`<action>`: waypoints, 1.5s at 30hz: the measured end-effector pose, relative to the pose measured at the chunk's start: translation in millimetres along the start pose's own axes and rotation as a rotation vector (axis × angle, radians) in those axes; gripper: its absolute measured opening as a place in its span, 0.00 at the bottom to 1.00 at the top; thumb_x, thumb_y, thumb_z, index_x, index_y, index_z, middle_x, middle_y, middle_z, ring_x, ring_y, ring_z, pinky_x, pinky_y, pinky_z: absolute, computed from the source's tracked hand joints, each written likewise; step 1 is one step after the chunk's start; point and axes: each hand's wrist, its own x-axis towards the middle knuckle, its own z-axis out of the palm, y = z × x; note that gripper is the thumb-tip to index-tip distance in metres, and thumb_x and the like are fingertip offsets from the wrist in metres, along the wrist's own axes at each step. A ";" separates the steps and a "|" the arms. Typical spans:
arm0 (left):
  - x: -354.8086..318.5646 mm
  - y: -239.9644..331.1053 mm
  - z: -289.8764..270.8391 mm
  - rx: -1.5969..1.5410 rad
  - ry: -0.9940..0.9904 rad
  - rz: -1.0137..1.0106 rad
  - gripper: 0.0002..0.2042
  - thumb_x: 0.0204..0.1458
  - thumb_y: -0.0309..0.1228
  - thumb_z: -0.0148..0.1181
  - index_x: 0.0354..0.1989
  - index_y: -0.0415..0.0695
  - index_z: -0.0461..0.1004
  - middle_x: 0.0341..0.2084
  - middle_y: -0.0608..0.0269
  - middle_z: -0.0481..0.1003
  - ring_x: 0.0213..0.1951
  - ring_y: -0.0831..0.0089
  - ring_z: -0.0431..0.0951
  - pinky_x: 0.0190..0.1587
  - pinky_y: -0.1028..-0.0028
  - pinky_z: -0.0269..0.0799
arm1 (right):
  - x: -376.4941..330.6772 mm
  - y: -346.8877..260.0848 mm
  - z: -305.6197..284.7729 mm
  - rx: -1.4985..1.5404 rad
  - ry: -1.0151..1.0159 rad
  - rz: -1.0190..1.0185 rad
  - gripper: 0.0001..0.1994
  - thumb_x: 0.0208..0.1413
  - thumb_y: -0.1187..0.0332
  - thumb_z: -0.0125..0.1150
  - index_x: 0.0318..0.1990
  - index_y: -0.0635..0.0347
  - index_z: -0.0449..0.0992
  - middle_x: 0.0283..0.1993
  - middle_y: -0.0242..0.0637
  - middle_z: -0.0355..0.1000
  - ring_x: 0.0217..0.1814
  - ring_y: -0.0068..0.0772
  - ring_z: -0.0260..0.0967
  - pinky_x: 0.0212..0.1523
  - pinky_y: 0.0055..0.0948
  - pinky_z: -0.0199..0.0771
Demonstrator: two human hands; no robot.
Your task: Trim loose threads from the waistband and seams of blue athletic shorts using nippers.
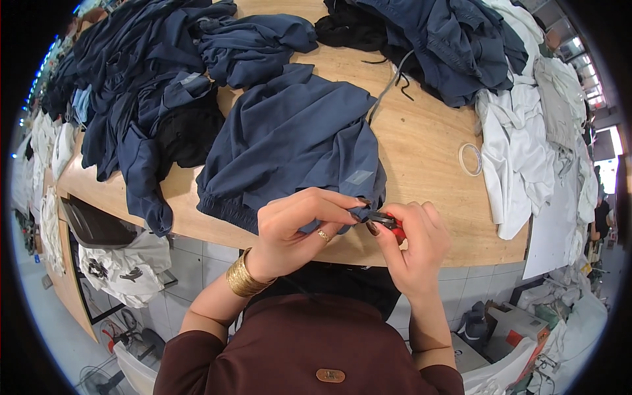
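A navy blue garment [289, 135] with a gathered elastic edge and a small grey reflective patch lies spread on the table in front of me. My left hand [293, 227] pinches a bit of its near right edge between thumb and fingers. In my right hand [418, 247] are small thread snips [390, 222] with red handles and dark blades. The blade tips meet the cloth right beside my left fingertips. Whether the blades are closed on a thread is too small to tell.
Piles of navy garments [138, 72] lie at the left, with more navy clothing [441, 46] at the far right. A tape roll [470, 160] rests near white fabric [510, 145] on the right of the wooden table [438, 191]. A dark bin [99, 220] sits below the left edge.
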 end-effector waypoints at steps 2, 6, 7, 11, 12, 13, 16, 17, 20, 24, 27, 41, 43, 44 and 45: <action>0.0 0.1 -0.3 0.001 0.004 -0.002 0.09 0.38 0.13 0.57 0.28 0.38 0.76 0.31 0.57 0.78 0.32 0.70 0.79 0.34 0.78 0.74 | -0.7 -0.1 0.0 -0.007 0.000 0.004 0.09 0.40 0.68 0.66 0.29 0.55 0.73 0.20 0.28 0.65 0.22 0.29 0.58 0.24 0.26 0.56; 0.0 -0.5 -0.4 0.002 0.002 0.010 0.09 0.38 0.13 0.57 0.28 0.38 0.76 0.31 0.57 0.78 0.33 0.69 0.79 0.35 0.77 0.74 | -0.6 -0.3 -0.2 -0.010 -0.004 0.008 0.09 0.40 0.68 0.66 0.29 0.55 0.72 0.21 0.28 0.65 0.22 0.29 0.59 0.23 0.26 0.56; 0.0 -0.6 -0.2 -0.003 0.003 0.014 0.09 0.38 0.13 0.57 0.28 0.38 0.75 0.31 0.56 0.78 0.33 0.69 0.79 0.35 0.77 0.74 | -0.4 -0.6 -0.1 -0.009 0.000 0.011 0.09 0.40 0.68 0.66 0.29 0.55 0.72 0.21 0.28 0.65 0.22 0.30 0.59 0.23 0.26 0.56; -0.5 0.1 -0.8 0.009 -0.003 0.017 0.09 0.38 0.13 0.57 0.28 0.38 0.75 0.32 0.56 0.78 0.33 0.69 0.79 0.35 0.77 0.74 | 0.3 -1.8 0.1 -0.005 -0.002 0.023 0.08 0.40 0.68 0.66 0.28 0.55 0.72 0.21 0.28 0.65 0.22 0.30 0.59 0.23 0.26 0.56; -0.3 0.4 -1.0 0.018 -0.005 0.021 0.09 0.38 0.13 0.57 0.28 0.38 0.75 0.31 0.56 0.78 0.33 0.69 0.79 0.35 0.77 0.74 | 0.4 -1.8 0.1 -0.005 -0.002 0.024 0.08 0.40 0.69 0.66 0.28 0.55 0.72 0.21 0.28 0.65 0.22 0.30 0.59 0.23 0.26 0.56; -0.1 0.6 -1.1 0.026 -0.007 0.024 0.09 0.38 0.13 0.57 0.28 0.38 0.75 0.31 0.56 0.78 0.33 0.69 0.79 0.35 0.77 0.74 | 0.6 -1.9 0.1 -0.005 -0.003 0.024 0.08 0.40 0.69 0.66 0.28 0.55 0.72 0.21 0.28 0.65 0.22 0.30 0.59 0.23 0.26 0.56; -0.6 0.7 -0.6 0.040 -0.002 0.027 0.09 0.37 0.13 0.57 0.28 0.38 0.75 0.31 0.56 0.78 0.33 0.69 0.79 0.35 0.77 0.74 | 2.1 -3.3 0.6 0.009 -0.009 0.025 0.08 0.40 0.69 0.65 0.27 0.56 0.72 0.21 0.29 0.66 0.21 0.30 0.58 0.22 0.27 0.56; -0.7 0.8 -0.6 0.041 -0.001 0.026 0.09 0.37 0.13 0.57 0.28 0.38 0.75 0.31 0.56 0.78 0.33 0.69 0.79 0.35 0.77 0.74 | 2.5 -3.3 1.4 0.010 -0.009 0.025 0.08 0.40 0.69 0.65 0.27 0.56 0.72 0.21 0.29 0.66 0.21 0.30 0.58 0.22 0.27 0.56; -1.1 1.0 -0.3 0.041 -0.003 0.018 0.09 0.37 0.14 0.57 0.28 0.38 0.75 0.31 0.56 0.78 0.32 0.68 0.79 0.34 0.78 0.74 | 3.0 -2.6 3.5 0.026 -0.005 0.006 0.07 0.42 0.70 0.65 0.28 0.57 0.72 0.21 0.30 0.66 0.21 0.30 0.58 0.21 0.26 0.56; -6.2 4.2 6.0 -0.315 0.070 -0.362 0.09 0.45 0.15 0.56 0.36 0.36 0.74 0.32 0.61 0.77 0.34 0.80 0.77 0.34 0.80 0.73 | 1.7 -0.2 4.2 0.160 0.064 0.122 0.06 0.45 0.70 0.63 0.29 0.60 0.72 0.21 0.32 0.66 0.21 0.30 0.59 0.20 0.26 0.57; -0.3 3.6 1.5 -0.469 0.021 -0.502 0.09 0.50 0.17 0.55 0.40 0.33 0.72 0.33 0.61 0.76 0.35 0.83 0.75 0.36 0.82 0.72 | -0.1 3.2 5.0 0.194 0.072 0.160 0.07 0.46 0.71 0.63 0.31 0.61 0.72 0.22 0.33 0.66 0.22 0.29 0.60 0.21 0.25 0.58; -2.5 -1.0 -0.5 -0.743 -0.024 -0.766 0.08 0.55 0.23 0.53 0.40 0.32 0.72 0.33 0.66 0.75 0.35 0.87 0.71 0.41 0.85 0.67 | 3.7 6.1 8.9 0.128 0.085 0.005 0.14 0.41 0.68 0.66 0.37 0.56 0.70 0.28 0.28 0.68 0.27 0.29 0.61 0.30 0.29 0.57; -2.0 -0.6 -0.6 -0.743 -0.013 -0.753 0.08 0.54 0.23 0.53 0.40 0.32 0.73 0.33 0.66 0.75 0.35 0.87 0.71 0.40 0.85 0.67 | 3.6 5.9 8.8 0.044 0.064 -0.032 0.14 0.41 0.67 0.66 0.36 0.56 0.71 0.27 0.27 0.68 0.27 0.29 0.61 0.29 0.29 0.56; -1.4 0.3 -0.7 -0.744 -0.013 -0.753 0.08 0.54 0.23 0.53 0.40 0.32 0.73 0.33 0.66 0.75 0.35 0.87 0.71 0.40 0.85 0.67 | 3.2 5.6 8.5 0.026 0.058 -0.027 0.14 0.41 0.67 0.66 0.35 0.56 0.71 0.26 0.27 0.68 0.26 0.30 0.61 0.29 0.29 0.56; -0.8 1.4 -0.8 -0.738 -0.011 -0.752 0.08 0.54 0.23 0.53 0.40 0.32 0.73 0.33 0.66 0.75 0.35 0.87 0.71 0.40 0.85 0.67 | 3.0 5.5 8.2 0.009 0.052 -0.022 0.13 0.41 0.66 0.66 0.35 0.56 0.71 0.25 0.26 0.68 0.26 0.30 0.61 0.28 0.29 0.56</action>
